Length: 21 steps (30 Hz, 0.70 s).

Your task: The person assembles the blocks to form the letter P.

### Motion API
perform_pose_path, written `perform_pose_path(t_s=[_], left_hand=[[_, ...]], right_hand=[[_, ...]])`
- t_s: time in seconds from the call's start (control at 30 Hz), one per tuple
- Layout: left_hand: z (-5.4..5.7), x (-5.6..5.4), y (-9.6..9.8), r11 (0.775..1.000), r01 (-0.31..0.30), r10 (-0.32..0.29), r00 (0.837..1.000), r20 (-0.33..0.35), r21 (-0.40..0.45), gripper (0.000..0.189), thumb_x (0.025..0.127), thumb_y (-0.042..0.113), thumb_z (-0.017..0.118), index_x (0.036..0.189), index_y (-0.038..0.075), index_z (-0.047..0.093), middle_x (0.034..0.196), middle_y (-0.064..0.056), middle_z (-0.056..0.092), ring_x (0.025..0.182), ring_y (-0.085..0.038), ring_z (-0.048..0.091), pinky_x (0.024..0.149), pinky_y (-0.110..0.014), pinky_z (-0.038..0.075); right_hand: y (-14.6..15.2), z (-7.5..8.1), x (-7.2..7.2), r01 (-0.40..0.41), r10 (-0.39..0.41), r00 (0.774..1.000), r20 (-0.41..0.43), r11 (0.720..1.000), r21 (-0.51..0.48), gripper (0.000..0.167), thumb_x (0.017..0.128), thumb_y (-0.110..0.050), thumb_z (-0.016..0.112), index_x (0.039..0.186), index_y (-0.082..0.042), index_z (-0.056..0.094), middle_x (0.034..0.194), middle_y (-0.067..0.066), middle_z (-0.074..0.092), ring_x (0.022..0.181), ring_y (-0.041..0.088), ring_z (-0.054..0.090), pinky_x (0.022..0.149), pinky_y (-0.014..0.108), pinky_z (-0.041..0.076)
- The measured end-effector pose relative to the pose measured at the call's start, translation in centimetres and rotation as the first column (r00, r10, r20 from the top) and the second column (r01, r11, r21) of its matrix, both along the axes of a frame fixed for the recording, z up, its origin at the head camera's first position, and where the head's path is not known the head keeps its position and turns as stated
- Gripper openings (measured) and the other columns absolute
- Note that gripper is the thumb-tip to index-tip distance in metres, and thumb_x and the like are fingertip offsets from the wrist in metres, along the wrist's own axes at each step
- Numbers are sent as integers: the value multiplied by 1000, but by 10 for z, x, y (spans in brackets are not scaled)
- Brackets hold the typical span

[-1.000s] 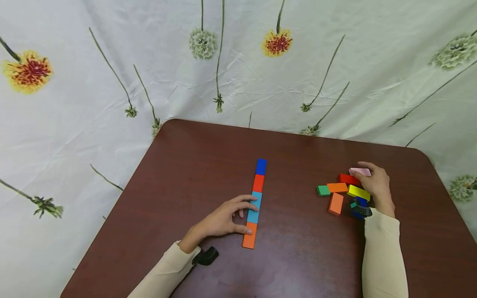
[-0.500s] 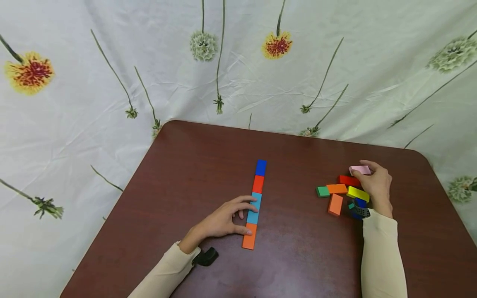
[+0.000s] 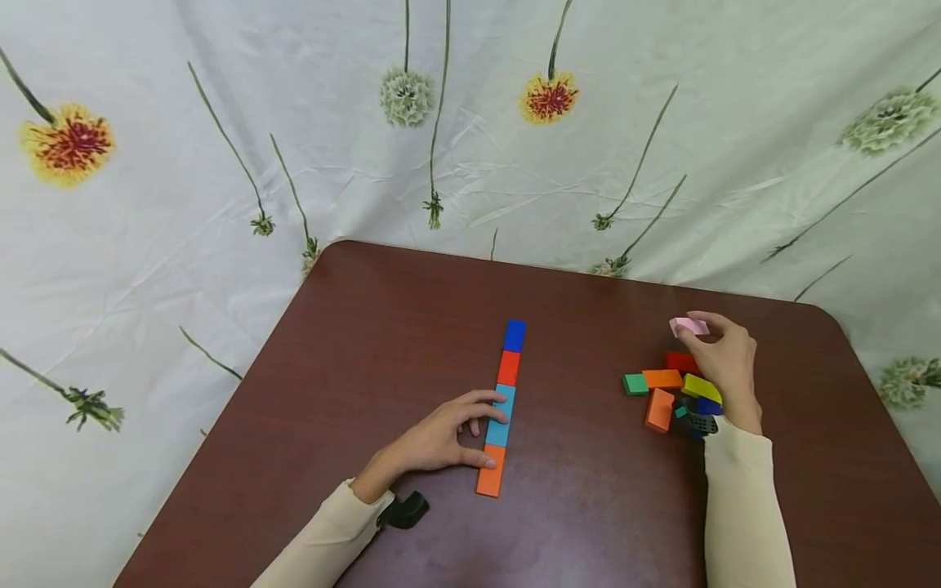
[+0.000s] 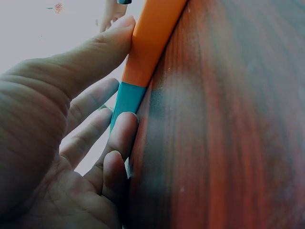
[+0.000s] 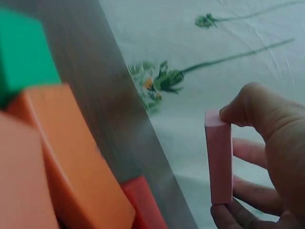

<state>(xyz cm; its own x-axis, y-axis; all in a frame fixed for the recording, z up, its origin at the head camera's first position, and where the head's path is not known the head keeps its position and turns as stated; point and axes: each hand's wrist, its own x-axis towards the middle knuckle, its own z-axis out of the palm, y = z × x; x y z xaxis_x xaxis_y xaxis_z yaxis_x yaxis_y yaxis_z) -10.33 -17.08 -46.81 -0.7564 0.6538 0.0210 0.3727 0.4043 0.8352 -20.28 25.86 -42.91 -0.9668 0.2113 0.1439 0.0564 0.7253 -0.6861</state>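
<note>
At the frame's right, the right hand [image 3: 725, 357] is pinching a likely lightweight, rigid pink block [image 5: 220, 164] by its ends.

Noted dark red-brown table [image 3: 353, 343] with streaked grain. Recorded row of blocks [image 3: 509, 367], far to near: blue, red, light blue, orange. Found at right: pink block [image 5: 220, 164], red block [image 3: 682, 362], yellow block [image 3: 702, 388], blue block [image 3: 708, 406], green block [image 3: 635, 385], two orange blocks [image 3: 663, 379]. Observed white far cloth [image 3: 316, 106], printed with yellow-and-red flowers [image 3: 549, 98], green stems [image 3: 647, 151].

A white flower-printed cloth [image 3: 485, 147] stands behind a glossy reddish-brown table [image 3: 588, 457] with rounded corners.
</note>
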Motion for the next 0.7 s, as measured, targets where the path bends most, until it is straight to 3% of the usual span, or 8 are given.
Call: perform_pose_path(t_s=[0.33,0.53,0.7], left_hand=[[2,1,1,1000,-1,1,1000,2,-7,49,85,31,82,129,18,65,154,0,43,89,-12,51,80,-25,45],[1,1,2,1000,5,-5,1000,2,-2,48,85,32,81,128,18,65,153,-1,43,90,-11,50,80,-25,45],[4,1,1,1000,-3,3,1000,2,-12,49,85,31,82,128,18,65,153,0,43,90,-12,51,81,-25,45]], right_hand=[[-29,4,-7,-178,184,979,-83,982,67,40,93,-24,71,127,-4,67,119,25,67,85,34,62,58,15,44],[-50,5,-21,-306,326,937,-124,939,157,41,91,-25,73,126,-4,67,113,20,70,74,27,54,59,27,41],[-72,7,-32,-399,416,905,-92,903,162,43,89,-24,75,126,-5,67,114,16,71,73,25,51,61,32,40]])
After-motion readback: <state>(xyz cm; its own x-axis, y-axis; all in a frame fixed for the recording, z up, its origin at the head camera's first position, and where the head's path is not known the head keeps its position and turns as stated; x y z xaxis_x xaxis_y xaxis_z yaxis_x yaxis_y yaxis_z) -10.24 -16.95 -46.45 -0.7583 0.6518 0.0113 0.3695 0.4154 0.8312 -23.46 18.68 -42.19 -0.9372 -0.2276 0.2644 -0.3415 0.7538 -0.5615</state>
